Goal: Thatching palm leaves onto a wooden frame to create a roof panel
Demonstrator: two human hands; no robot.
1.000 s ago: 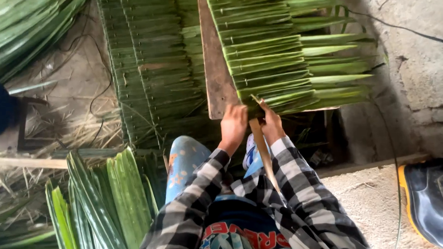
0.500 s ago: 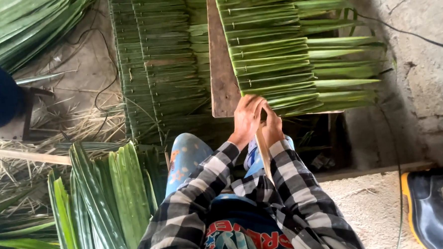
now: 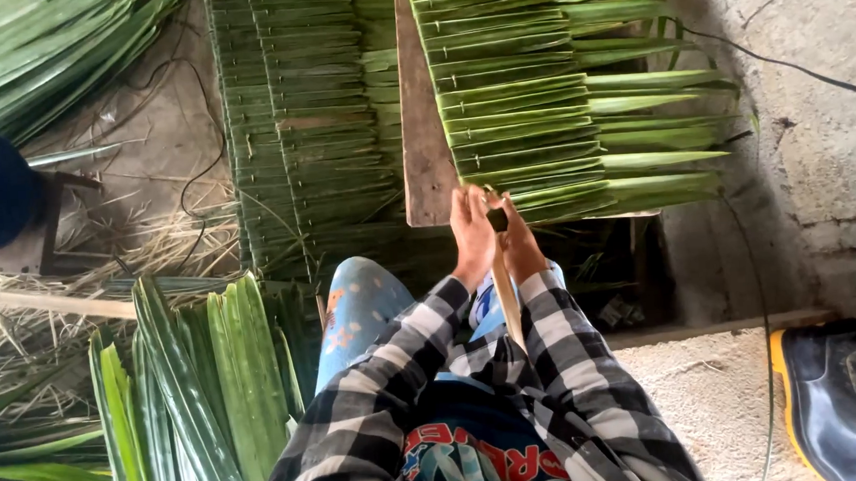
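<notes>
At frame centre, both hands, left [image 3: 472, 231] and right [image 3: 519, 238], pinch a thin stick [image 3: 507, 295] against the folded leaves [image 3: 537, 101]. The plank [image 3: 423, 125] props the row flat for working.

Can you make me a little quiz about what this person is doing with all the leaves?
1. True or false: both hands touch the near end of the row of folded green leaves.
2. What lies under that row? A) wooden board B) metal tray C) blue cloth
3. What runs from the hands toward the person's body?

Key:
1. True: left hand and right hand meet at the leaf row.
2. A, the wooden board.
3. A thin pale stick.
</notes>
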